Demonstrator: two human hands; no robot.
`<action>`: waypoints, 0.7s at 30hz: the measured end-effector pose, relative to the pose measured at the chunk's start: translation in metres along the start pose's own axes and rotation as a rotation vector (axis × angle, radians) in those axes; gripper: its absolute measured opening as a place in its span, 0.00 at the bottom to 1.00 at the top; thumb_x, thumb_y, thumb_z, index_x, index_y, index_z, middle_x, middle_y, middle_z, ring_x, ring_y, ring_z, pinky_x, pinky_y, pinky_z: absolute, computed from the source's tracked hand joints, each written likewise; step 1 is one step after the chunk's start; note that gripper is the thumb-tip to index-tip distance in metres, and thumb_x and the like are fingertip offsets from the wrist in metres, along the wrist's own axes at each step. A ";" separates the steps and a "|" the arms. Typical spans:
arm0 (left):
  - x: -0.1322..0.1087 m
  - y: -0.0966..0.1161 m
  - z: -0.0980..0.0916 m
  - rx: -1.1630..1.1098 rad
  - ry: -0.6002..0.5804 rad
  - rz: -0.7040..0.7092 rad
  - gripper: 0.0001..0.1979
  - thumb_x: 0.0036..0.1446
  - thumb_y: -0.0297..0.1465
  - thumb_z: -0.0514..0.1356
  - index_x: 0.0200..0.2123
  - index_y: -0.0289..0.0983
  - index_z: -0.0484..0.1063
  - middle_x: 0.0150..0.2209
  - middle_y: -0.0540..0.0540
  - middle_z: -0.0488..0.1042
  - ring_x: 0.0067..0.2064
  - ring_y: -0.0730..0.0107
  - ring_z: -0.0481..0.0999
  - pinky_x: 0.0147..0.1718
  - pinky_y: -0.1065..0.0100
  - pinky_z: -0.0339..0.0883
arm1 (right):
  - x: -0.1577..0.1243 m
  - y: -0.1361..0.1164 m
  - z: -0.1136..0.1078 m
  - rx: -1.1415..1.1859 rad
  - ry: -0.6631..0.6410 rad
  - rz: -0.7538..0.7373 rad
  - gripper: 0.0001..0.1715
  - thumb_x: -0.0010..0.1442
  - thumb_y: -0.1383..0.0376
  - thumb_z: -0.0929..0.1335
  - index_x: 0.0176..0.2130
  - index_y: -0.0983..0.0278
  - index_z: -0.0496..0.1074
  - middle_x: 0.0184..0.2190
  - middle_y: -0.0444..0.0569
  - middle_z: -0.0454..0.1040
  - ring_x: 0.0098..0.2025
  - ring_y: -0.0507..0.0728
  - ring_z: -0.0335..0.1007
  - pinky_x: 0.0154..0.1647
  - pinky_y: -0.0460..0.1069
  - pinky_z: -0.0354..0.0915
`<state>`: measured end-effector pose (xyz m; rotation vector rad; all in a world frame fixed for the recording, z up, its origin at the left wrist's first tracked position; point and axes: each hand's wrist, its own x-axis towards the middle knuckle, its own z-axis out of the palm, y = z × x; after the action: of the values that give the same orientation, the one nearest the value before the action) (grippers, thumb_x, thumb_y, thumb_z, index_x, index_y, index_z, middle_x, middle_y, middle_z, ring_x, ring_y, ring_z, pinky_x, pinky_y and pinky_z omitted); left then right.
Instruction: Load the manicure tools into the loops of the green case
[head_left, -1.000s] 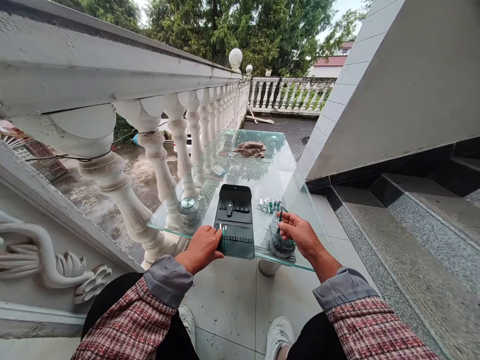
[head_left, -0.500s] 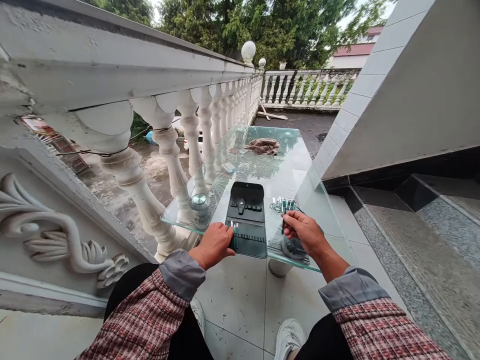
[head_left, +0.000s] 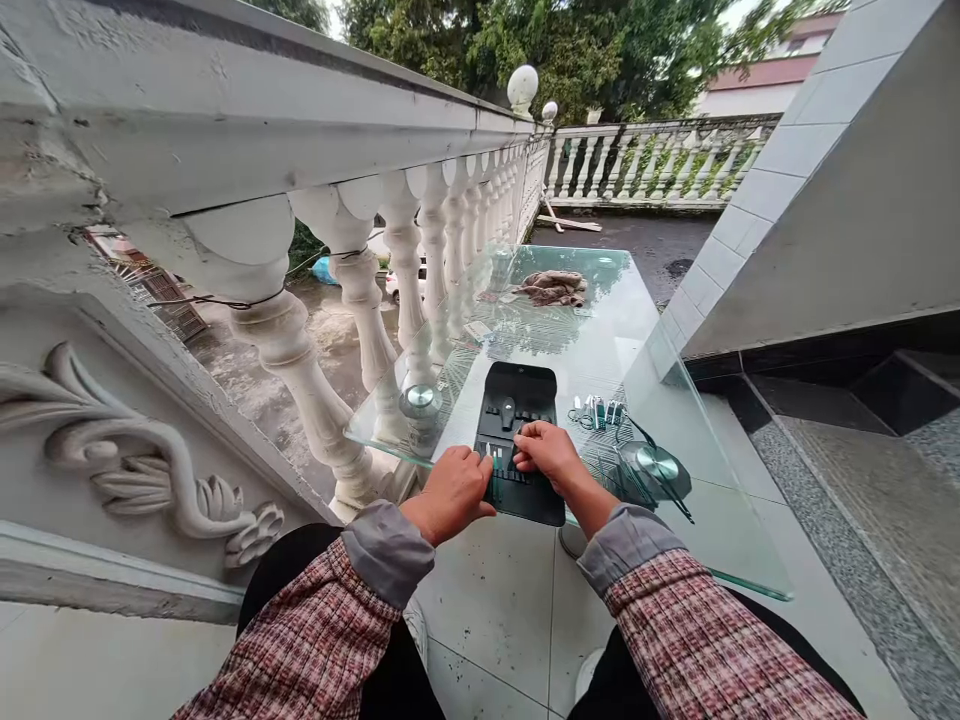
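Since the earlier frame, the right hand (head_left: 545,452) has crossed leftward from beside the table's near right corner and now hovers low over the slots of the black manicure case (head_left: 521,372). Its thumb and fingertips are pinched together on a slim tool (head_left: 518,430), mostly hidden by the fingers. The left hand (head_left: 454,490) is partly closed on the case's near left corner, thumb stretched out.

The case lies open at the near edge of the glass table (head_left: 739,510), well in from both side edges. Green-handled tools (head_left: 496,466) stand in its loops beside the left fingertips; a dark round-ended tool (head_left: 508,412) sits higher up. A strip of glass separates the case's right edge from the nail clippers (head_left: 598,412), with long loose tools (head_left: 640,431) nearer the table's near right corner. Toward the far edge, well apart from the case, lies a crumpled brown cloth (head_left: 553,288). Closer to the left edge, alongside the balustrade (head_left: 365,300), is a small card (head_left: 478,330); its print is too small to read.
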<state>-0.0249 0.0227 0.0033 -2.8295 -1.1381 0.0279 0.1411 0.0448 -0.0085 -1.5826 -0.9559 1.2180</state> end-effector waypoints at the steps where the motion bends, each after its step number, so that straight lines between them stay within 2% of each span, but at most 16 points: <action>1: 0.000 0.000 0.001 0.002 0.003 0.002 0.28 0.43 0.44 0.68 0.41 0.33 0.64 0.36 0.42 0.72 0.41 0.56 0.69 0.41 0.61 0.61 | 0.002 0.000 0.002 -0.011 0.002 0.011 0.11 0.51 0.74 0.67 0.23 0.64 0.60 0.12 0.38 0.64 0.15 0.47 0.65 0.15 0.40 0.65; 8: -0.001 -0.002 0.006 0.004 0.030 0.003 0.29 0.43 0.45 0.68 0.41 0.32 0.64 0.36 0.42 0.72 0.41 0.57 0.70 0.40 0.62 0.61 | 0.005 -0.002 0.009 -0.102 -0.005 0.060 0.12 0.51 0.74 0.67 0.22 0.65 0.60 0.11 0.37 0.62 0.14 0.47 0.63 0.13 0.40 0.62; 15: -0.001 0.000 0.006 0.006 0.032 -0.014 0.28 0.43 0.45 0.67 0.41 0.33 0.64 0.36 0.42 0.71 0.41 0.57 0.69 0.40 0.62 0.60 | 0.009 -0.002 0.007 -0.243 -0.023 0.103 0.13 0.53 0.69 0.68 0.21 0.64 0.61 0.07 0.35 0.58 0.08 0.44 0.51 0.09 0.39 0.53; 21: -0.002 0.002 0.003 0.005 0.022 -0.024 0.28 0.43 0.44 0.68 0.41 0.32 0.64 0.37 0.42 0.71 0.42 0.56 0.69 0.40 0.62 0.61 | 0.016 0.002 0.008 -0.339 -0.008 0.125 0.11 0.53 0.69 0.66 0.22 0.64 0.62 0.07 0.37 0.58 0.09 0.46 0.53 0.11 0.41 0.55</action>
<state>-0.0255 0.0203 0.0000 -2.8044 -1.1655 -0.0027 0.1366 0.0607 -0.0156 -1.9281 -1.1273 1.1920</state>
